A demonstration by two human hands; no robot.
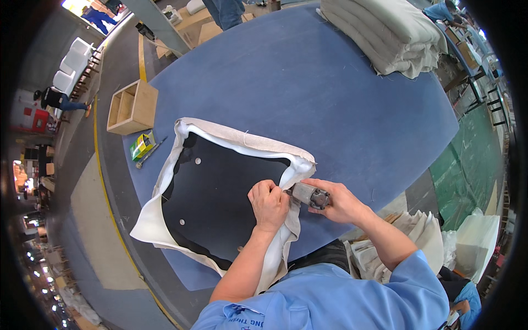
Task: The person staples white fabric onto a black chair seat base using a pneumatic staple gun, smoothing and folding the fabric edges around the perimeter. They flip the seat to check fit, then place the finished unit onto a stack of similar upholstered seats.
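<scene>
A square seat panel with a black underside [220, 192] lies on the blue table. White padding [220, 141] and beige fabric [275, 147] fold up around its edges. My left hand [269, 206] is closed at the panel's right edge, its fingers pinching the fabric there. My right hand [342, 203] is wrapped round a grey staple gun [309, 193]. The tool's nose points at the same edge, close beside my left fingers. Its tip is partly hidden, so I cannot tell whether it touches the fabric. Two pale round holes show on the black underside.
On the table's left stand an open wooden box [137, 107], a yellow-green small carton [143, 145] and a screwdriver-like tool [149, 154]. Folded beige covers [390, 33] are piled at the far right. More fabric pieces [407, 242] hang by my right side. Other people are farther off.
</scene>
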